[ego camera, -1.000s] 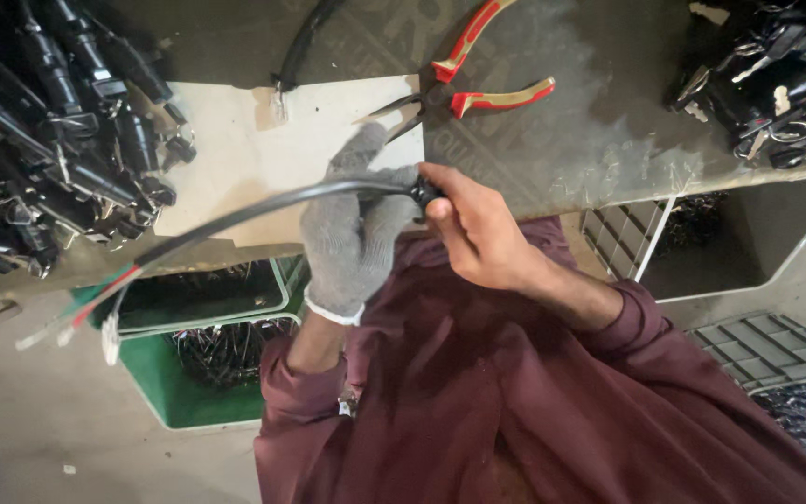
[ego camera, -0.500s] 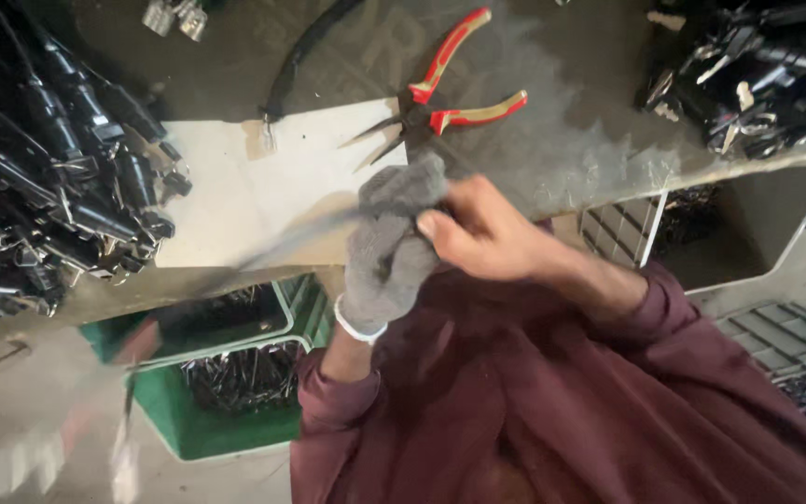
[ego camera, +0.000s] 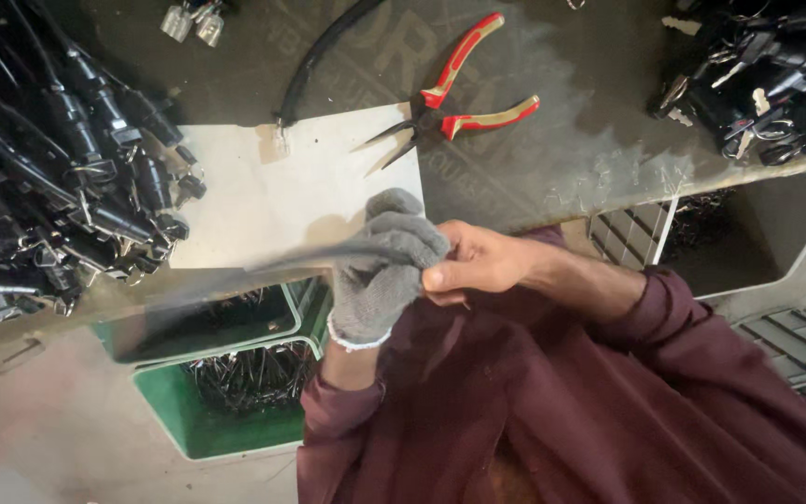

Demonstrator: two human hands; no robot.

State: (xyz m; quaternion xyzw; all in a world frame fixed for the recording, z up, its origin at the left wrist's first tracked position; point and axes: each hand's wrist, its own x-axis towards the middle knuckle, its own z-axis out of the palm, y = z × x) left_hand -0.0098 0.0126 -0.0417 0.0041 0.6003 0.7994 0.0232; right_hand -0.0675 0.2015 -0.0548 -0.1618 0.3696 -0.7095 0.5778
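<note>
My left hand [ego camera: 384,271] wears a grey knit glove; my right hand [ego camera: 478,261] is bare, sleeves maroon. The pliers [ego camera: 454,93] have red-and-tan handles, the sheet [ego camera: 272,196] is white, the bin [ego camera: 235,425] green.

Left hand [ego camera: 380,271]: in a grey knit glove, fingers curled into a fist, wrist bent.
Right hand [ego camera: 478,261]: bare, fingertips pinched against the left hand's knuckles.
Sleeves: maroon.

1. A dark cable [ego camera: 263,266], motion-blurred, runs leftward from the hands across the lower edge of the white sheet.
2. Its right end is hidden where the gloved and bare hands meet.
</note>
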